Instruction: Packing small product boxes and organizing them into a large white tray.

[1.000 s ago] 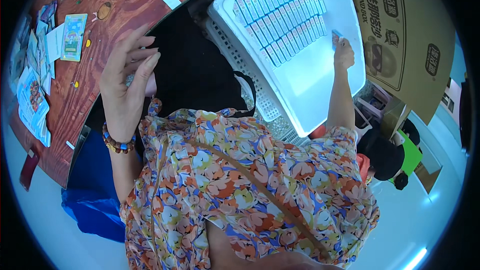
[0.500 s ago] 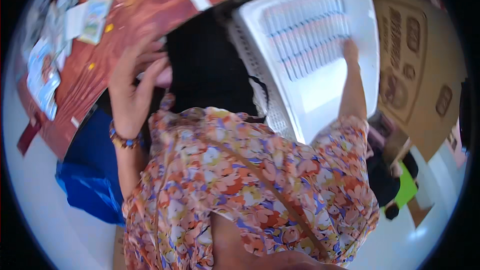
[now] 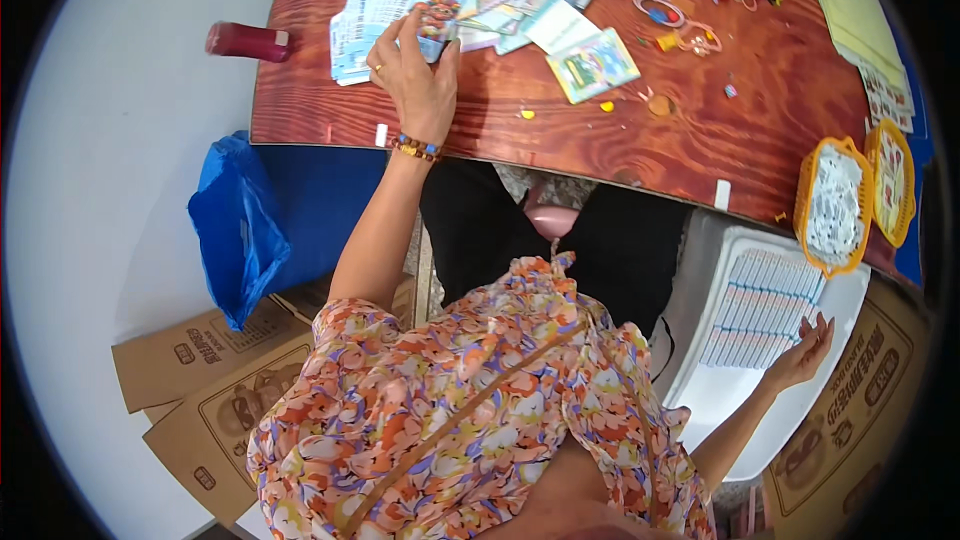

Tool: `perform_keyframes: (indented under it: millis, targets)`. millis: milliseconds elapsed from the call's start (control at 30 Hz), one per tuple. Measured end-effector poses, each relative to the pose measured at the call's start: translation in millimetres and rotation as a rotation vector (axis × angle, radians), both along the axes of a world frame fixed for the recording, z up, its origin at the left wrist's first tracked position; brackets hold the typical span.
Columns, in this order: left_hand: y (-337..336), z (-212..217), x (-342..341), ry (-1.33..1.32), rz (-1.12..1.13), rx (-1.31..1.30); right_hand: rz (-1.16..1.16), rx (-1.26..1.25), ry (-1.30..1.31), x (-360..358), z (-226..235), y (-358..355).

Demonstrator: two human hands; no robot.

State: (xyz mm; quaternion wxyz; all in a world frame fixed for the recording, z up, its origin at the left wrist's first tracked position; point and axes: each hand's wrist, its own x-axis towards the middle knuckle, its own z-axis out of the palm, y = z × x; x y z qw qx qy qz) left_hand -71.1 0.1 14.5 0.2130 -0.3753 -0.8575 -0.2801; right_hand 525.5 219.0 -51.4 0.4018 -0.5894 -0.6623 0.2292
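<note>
Grip: left hand [image 3: 418, 80] is closed round a small picture card [image 3: 437, 22], thumb under, fingers over the top edge, lifted just above the card pile; right hand [image 3: 803, 353] lies open and loose, fingers spread, at the edge of the white tray [image 3: 735, 400], grasping nothing.
Tabletop: reddish wood tabletop [image 3: 600, 155], spanning the upper part of the view and carrying nearly everything.
Cardboard boxes: flattened brown boxes [image 3: 200, 380] on the floor at lower left, another brown box [image 3: 860, 420] under the tray at lower right, both with dark printed emblems.
Blue bag: blue plastic bag [image 3: 235, 230] slumped against the tabletop's left side, probably kept within reach for scraps.
White tray: set low at the person's right, holding a tight upright row of pale blue-edged packets [image 3: 762, 310], apparently so they stay in order.
Yellow baskets: two oval yellow baskets [image 3: 832, 205] on the tabletop's right corner, one filled with small white pieces.
Card pile: fanned pale blue and white cards [image 3: 375, 10] beside loose colourful ones [image 3: 595, 65], spread flat, seemingly for easy picking.
Red bottle: dark red bottle [image 3: 245, 40] lying on its side at the left edge.
Bracelet: beaded bracelet [image 3: 414, 148] on the left wrist.
</note>
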Motion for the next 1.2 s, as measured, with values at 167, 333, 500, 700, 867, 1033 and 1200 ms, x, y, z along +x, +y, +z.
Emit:
perform_keyframes:
  millis: [167, 333, 500, 700, 867, 1033, 1200]
  targets:
    - [-5, -7, -50, 0.115, 0.244, -0.263, 0.401, 0.059, 0.039, -99, 26, -13]
    - [-18, -18, -59, 0.13, 0.188, -0.19, 0.755, 0.047, 0.011, -198, 66, -29]
    - [-18, -21, -56, 0.065, 0.222, 0.03, 1.049, 0.095, -0.043, -260, 90, -43]
    - [-38, 5, -45, -0.118, 0.074, 0.357, 1.242, -0.236, 0.196, -340, 95, -50]
    - [-42, 26, 15, -0.942, -0.299, 0.762, 1.098, -0.634, 0.585, -416, 124, -61]
    - [-33, 33, 65, -0.814, -0.281, 0.332, 1.289, -0.637, 0.392, -430, 98, -41]
    - [-10, 40, 95, -0.189, -0.306, -0.11, 1.226, -0.653, 0.476, -413, 95, -44]
